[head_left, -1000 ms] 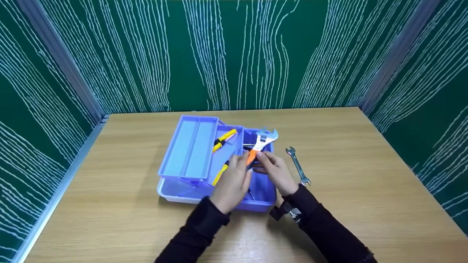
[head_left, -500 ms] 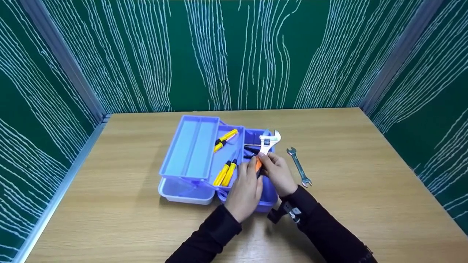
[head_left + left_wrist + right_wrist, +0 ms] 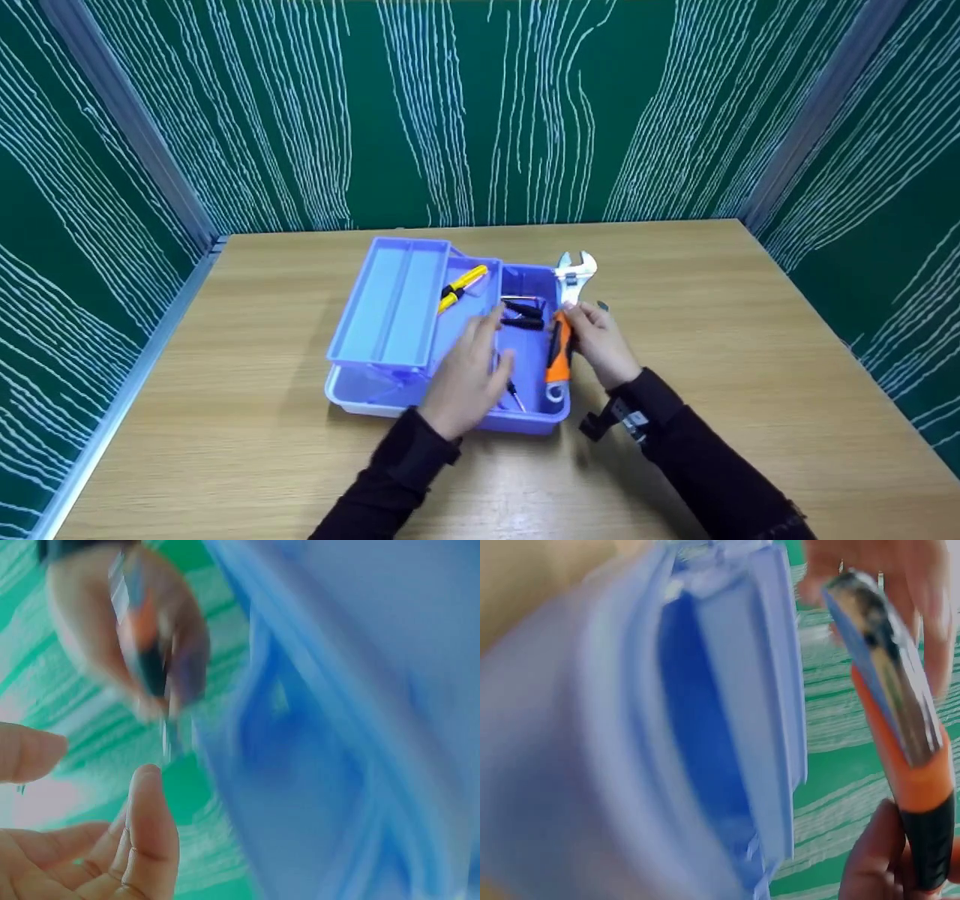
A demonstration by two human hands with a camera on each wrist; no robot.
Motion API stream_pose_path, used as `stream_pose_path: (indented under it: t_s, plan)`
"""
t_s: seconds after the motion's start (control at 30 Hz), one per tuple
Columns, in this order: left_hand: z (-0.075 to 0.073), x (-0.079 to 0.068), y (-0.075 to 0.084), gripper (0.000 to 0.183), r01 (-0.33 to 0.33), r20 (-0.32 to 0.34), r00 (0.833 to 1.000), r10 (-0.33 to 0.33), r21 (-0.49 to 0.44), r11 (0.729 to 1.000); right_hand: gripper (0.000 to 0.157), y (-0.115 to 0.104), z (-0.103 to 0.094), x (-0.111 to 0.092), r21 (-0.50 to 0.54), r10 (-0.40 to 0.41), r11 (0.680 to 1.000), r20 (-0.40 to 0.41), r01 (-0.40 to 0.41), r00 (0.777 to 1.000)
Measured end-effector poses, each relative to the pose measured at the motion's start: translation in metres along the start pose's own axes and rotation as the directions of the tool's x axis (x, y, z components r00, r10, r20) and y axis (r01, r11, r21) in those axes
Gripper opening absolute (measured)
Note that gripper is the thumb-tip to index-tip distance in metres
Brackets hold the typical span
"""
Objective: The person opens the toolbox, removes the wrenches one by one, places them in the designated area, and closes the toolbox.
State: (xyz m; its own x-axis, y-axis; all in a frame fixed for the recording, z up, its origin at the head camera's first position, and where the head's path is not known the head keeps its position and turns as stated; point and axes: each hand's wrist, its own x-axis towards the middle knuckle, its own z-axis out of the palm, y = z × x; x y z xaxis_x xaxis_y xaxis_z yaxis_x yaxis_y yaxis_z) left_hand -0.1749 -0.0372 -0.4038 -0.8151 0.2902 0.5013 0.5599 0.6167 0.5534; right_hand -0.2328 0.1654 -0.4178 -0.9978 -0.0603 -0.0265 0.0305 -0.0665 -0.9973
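Note:
My right hand (image 3: 606,345) pinches an adjustable wrench (image 3: 559,356) by its orange and black handle. The wrench stands head up over the right rim of the open purple toolbox (image 3: 525,424). In the right wrist view its metal head (image 3: 889,652) points away. My left hand (image 3: 463,386) is over the box's middle tray, holding nothing, its fingers spread apart; the left wrist view shows the thumb and fingers (image 3: 154,832) parted. Tools with black handles (image 3: 523,324) lie in the box's bottom. The double-ended wrench on the table is almost wholly hidden behind the right hand.
A two-lane upper tray (image 3: 401,300) is folded out to the left over the pale lid (image 3: 360,394). Yellow screwdrivers (image 3: 469,277) lie in the middle tray. Green patterned walls (image 3: 480,112) enclose the wooden table (image 3: 225,420) at the back and sides.
The left hand has let go of the adjustable wrench and moved left over the tray. The right hand has carried the wrench to the right, covering the double-ended wrench.

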Motion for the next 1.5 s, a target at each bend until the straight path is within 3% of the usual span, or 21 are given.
stream_pose_path:
  t_s: [0.17, 0.47, 0.63, 0.77, 0.87, 1.13, 1.5]
  plan:
    - [-0.031, 0.000, -0.021, 0.050, 0.012, -0.113, 0.994, -0.008, 0.038, 0.999, 0.025, -0.001, -0.028, 0.008, -0.028, -0.012, 1.000, -0.022, 0.012, 1.000]
    - [-0.079, -0.007, -0.058, 0.048, 0.171, -0.183, 0.973, -0.138, 0.183, 0.968, 0.029, -0.005, -0.090, 0.020, -0.247, -0.030, 0.969, -0.067, 0.012, 0.997]
    - [-0.094, -0.010, -0.079, 0.048, 0.304, -0.198, 0.944, -0.262, 0.221, 0.927, 0.029, -0.002, -0.117, 0.025, -0.309, -0.049, 0.951, -0.111, 0.013, 0.993]
    - [-0.100, -0.012, -0.092, 0.049, 0.425, -0.166, 0.903, -0.396, 0.216, 0.879, 0.032, 0.001, -0.137, 0.029, -0.379, -0.052, 0.925, -0.140, -0.005, 0.989]
    - [-0.102, -0.015, -0.099, 0.048, 0.472, -0.127, 0.882, -0.455, 0.197, 0.860, 0.035, 0.004, -0.150, 0.031, -0.451, -0.049, 0.892, -0.157, -0.028, 0.986]
    - [-0.102, -0.019, -0.107, 0.038, 0.474, -0.098, 0.880, -0.464, 0.184, 0.861, 0.041, 0.015, -0.171, 0.037, -0.595, -0.038, 0.799, -0.197, -0.089, 0.980]
    - [-0.101, -0.020, -0.106, 0.033, 0.496, -0.093, 0.868, -0.488, 0.175, 0.850, 0.047, 0.027, -0.178, 0.044, -0.736, 0.036, 0.656, -0.191, -0.167, 0.981]
